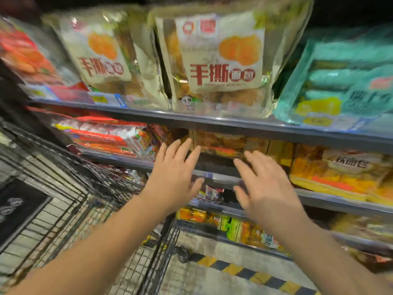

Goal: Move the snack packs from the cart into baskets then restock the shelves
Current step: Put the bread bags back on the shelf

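brown and orange snack pack (219,143) sits on the middle shelf (319,196), a bit back from the front edge. my left hand (176,173) and right hand (263,188) are both flat with fingers spread, one at each side of it, holding nothing. it is blurry, so i can't tell if they touch the pack. i think this is the tidy-up push: press both sides the same so it goes in straight, next to the yellow bread packs (331,171). the wire cart (63,188) is on my left.
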Available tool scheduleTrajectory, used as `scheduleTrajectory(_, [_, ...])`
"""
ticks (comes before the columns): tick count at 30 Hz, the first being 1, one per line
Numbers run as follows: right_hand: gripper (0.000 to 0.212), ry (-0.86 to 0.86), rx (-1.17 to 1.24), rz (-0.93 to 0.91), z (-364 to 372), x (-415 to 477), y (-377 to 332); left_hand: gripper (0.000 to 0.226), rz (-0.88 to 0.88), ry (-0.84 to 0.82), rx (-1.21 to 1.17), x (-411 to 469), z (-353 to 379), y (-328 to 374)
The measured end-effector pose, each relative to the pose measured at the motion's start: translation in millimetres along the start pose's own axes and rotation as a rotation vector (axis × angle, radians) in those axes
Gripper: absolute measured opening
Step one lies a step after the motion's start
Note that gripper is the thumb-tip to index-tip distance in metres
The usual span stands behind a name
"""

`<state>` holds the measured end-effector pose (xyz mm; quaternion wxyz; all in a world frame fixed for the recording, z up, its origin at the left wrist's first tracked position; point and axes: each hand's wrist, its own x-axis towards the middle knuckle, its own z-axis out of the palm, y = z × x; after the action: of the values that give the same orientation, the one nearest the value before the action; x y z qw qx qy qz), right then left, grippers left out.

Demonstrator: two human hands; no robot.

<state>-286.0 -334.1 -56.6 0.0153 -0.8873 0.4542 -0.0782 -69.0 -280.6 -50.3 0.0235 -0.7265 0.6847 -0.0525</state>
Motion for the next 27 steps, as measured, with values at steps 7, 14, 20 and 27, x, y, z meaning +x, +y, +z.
scheduleTrajectory(7, [0.070,-0.184,-0.036,-0.230,-115,-20,-76,0.082,-0.028,-0.133,0.113,-78,-110,-16])
scheduleTrajectory(14, [0.063,-0.099,0.068,-0.310,-188,-57,-128,0.084,-0.206,-0.127,0.069,-174,-200,-39])
scheduleTrajectory(20, [0.059,-0.043,0.150,-0.503,-202,-71,-189,0.082,-0.528,-0.158,-0.021,-274,-219,-42])
scheduleTrajectory(27, [0.060,-0.140,0.270,-0.921,-189,-131,-259,0.082,-0.988,-0.255,-0.090,-405,-222,6])
